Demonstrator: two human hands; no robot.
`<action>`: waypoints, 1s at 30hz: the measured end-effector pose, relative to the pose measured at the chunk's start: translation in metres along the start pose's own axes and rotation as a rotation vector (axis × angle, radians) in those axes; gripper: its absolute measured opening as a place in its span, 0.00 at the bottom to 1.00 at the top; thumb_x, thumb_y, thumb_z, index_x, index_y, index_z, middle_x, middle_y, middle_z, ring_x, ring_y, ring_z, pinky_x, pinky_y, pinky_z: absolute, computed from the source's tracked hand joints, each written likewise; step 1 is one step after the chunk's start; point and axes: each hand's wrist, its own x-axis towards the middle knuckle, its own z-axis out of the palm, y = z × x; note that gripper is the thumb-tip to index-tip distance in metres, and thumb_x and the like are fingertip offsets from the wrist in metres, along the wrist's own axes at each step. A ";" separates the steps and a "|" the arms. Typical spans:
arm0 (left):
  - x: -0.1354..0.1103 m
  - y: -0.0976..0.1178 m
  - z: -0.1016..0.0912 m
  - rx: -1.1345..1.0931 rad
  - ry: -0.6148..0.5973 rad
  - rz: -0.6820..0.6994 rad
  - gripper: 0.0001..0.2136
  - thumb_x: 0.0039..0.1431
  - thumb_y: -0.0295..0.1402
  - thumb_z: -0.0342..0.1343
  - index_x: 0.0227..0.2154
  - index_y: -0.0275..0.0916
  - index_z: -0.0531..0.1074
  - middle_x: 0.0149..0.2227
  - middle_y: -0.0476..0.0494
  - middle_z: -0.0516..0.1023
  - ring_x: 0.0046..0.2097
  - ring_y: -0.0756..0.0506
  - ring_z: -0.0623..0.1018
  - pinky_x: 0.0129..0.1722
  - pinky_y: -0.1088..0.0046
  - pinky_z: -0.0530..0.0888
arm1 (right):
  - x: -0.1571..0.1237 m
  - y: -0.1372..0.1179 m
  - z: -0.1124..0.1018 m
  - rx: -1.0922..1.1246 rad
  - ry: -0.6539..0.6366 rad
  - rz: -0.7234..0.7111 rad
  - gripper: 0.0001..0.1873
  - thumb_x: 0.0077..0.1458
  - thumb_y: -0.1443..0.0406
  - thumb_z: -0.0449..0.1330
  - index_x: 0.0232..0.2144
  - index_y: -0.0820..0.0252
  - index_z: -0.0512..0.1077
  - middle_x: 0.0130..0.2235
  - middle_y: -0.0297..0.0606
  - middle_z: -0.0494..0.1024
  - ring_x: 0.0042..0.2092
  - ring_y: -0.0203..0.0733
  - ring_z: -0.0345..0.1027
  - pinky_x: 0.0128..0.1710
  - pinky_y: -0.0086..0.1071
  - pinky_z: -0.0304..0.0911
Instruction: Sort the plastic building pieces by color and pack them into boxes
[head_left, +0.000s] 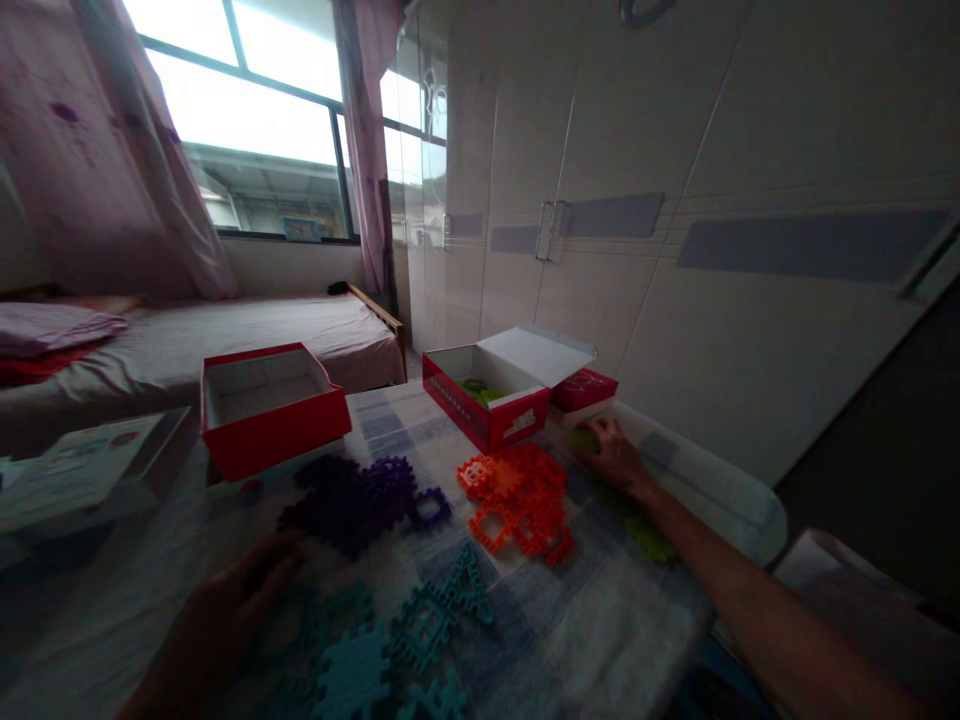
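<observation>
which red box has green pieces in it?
The red box with the white flap lid, near the right hand: green pieces show inside. The lidless red box at left shows a bare bottom.

A tabletop (600,630) under a pale checked cloth is carrying an open red box (274,405) at its far left and a red flip-lid box (487,395) at far centre, with a small red box (583,388) sitting just beside the latter. Interlocking plastic shapes are lying in colour groups: purple pieces (360,500) left of centre, orange pieces (521,495) beside them, teal pieces (397,640) nearest, green pieces (645,535) along the right edge.
</observation>
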 end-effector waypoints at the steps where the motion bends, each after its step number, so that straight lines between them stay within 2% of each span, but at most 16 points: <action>1: 0.000 0.001 0.000 -0.006 -0.022 -0.010 0.22 0.49 0.50 0.46 0.38 0.42 0.76 0.37 0.48 0.81 0.39 0.44 0.80 0.35 0.76 0.77 | 0.001 0.003 0.001 0.016 0.021 0.008 0.21 0.51 0.57 0.56 0.45 0.61 0.69 0.43 0.45 0.66 0.40 0.44 0.67 0.40 0.36 0.65; 5: -0.001 0.006 -0.002 -0.036 -0.103 -0.099 0.26 0.48 0.52 0.46 0.41 0.41 0.75 0.44 0.46 0.79 0.45 0.42 0.78 0.43 0.70 0.75 | 0.002 0.009 0.001 0.073 0.114 0.007 0.20 0.48 0.60 0.57 0.45 0.56 0.69 0.43 0.41 0.64 0.42 0.44 0.66 0.41 0.36 0.65; 8: -0.001 0.013 -0.003 -0.065 -0.108 -0.146 0.28 0.45 0.54 0.45 0.40 0.40 0.75 0.44 0.44 0.79 0.46 0.40 0.77 0.44 0.68 0.75 | 0.008 0.003 -0.011 0.103 0.245 0.037 0.21 0.48 0.60 0.57 0.46 0.57 0.67 0.43 0.42 0.62 0.44 0.45 0.63 0.43 0.38 0.65; 11: -0.001 0.016 -0.004 -0.082 -0.107 -0.156 0.27 0.43 0.53 0.46 0.39 0.40 0.75 0.44 0.44 0.79 0.46 0.40 0.78 0.46 0.67 0.74 | 0.027 -0.016 -0.033 0.219 0.464 0.032 0.22 0.47 0.59 0.58 0.47 0.56 0.67 0.42 0.40 0.62 0.42 0.43 0.63 0.44 0.39 0.64; 13: -0.001 0.014 -0.004 -0.079 -0.099 -0.150 0.26 0.43 0.53 0.47 0.39 0.41 0.75 0.43 0.45 0.79 0.45 0.40 0.78 0.45 0.68 0.75 | 0.051 -0.038 -0.048 0.321 0.563 0.011 0.22 0.47 0.59 0.59 0.46 0.55 0.67 0.41 0.38 0.62 0.39 0.40 0.63 0.42 0.38 0.65; 16: -0.001 0.007 -0.003 -0.056 -0.101 -0.126 0.24 0.46 0.52 0.47 0.40 0.42 0.75 0.43 0.45 0.80 0.43 0.41 0.79 0.41 0.70 0.76 | 0.099 -0.077 -0.056 0.413 0.551 0.007 0.21 0.49 0.58 0.57 0.47 0.57 0.66 0.41 0.38 0.62 0.37 0.38 0.62 0.43 0.39 0.64; 19: -0.002 0.004 -0.004 -0.039 -0.107 -0.094 0.22 0.49 0.50 0.47 0.40 0.42 0.75 0.42 0.45 0.80 0.42 0.42 0.79 0.40 0.71 0.76 | 0.142 -0.111 -0.046 0.376 0.418 0.053 0.23 0.52 0.56 0.56 0.48 0.61 0.64 0.42 0.42 0.62 0.41 0.41 0.63 0.47 0.43 0.62; 21: -0.002 0.006 -0.005 -0.043 -0.096 -0.079 0.22 0.50 0.49 0.47 0.39 0.42 0.75 0.42 0.45 0.80 0.42 0.42 0.79 0.42 0.70 0.76 | 0.155 -0.121 -0.037 0.334 0.349 0.076 0.24 0.52 0.54 0.55 0.48 0.62 0.64 0.44 0.45 0.62 0.43 0.45 0.63 0.47 0.45 0.62; 23: -0.002 0.010 -0.006 -0.058 -0.089 -0.075 0.22 0.49 0.48 0.47 0.39 0.41 0.75 0.42 0.44 0.80 0.43 0.41 0.79 0.43 0.69 0.75 | 0.149 -0.118 -0.035 0.313 0.329 0.073 0.24 0.53 0.55 0.54 0.48 0.63 0.65 0.46 0.48 0.61 0.44 0.46 0.64 0.47 0.46 0.62; 25: -0.002 0.012 -0.006 -0.059 -0.103 -0.093 0.23 0.48 0.49 0.47 0.40 0.40 0.75 0.43 0.43 0.79 0.43 0.41 0.79 0.44 0.68 0.75 | 0.123 -0.101 -0.039 0.294 0.326 0.057 0.22 0.53 0.56 0.53 0.48 0.63 0.66 0.48 0.49 0.62 0.45 0.48 0.64 0.49 0.46 0.60; 27: -0.002 0.012 -0.005 -0.048 -0.128 -0.115 0.24 0.48 0.49 0.47 0.41 0.39 0.75 0.44 0.42 0.79 0.45 0.40 0.78 0.44 0.67 0.75 | 0.081 -0.073 -0.046 0.242 0.288 0.029 0.23 0.53 0.56 0.54 0.48 0.62 0.67 0.49 0.49 0.64 0.48 0.50 0.63 0.51 0.46 0.58; 30: -0.001 0.008 -0.004 -0.025 -0.150 -0.114 0.26 0.50 0.49 0.46 0.44 0.38 0.73 0.46 0.41 0.78 0.45 0.41 0.78 0.44 0.68 0.74 | 0.008 -0.025 -0.053 0.031 0.032 -0.002 0.35 0.50 0.47 0.54 0.56 0.58 0.61 0.56 0.49 0.62 0.58 0.57 0.55 0.54 0.50 0.55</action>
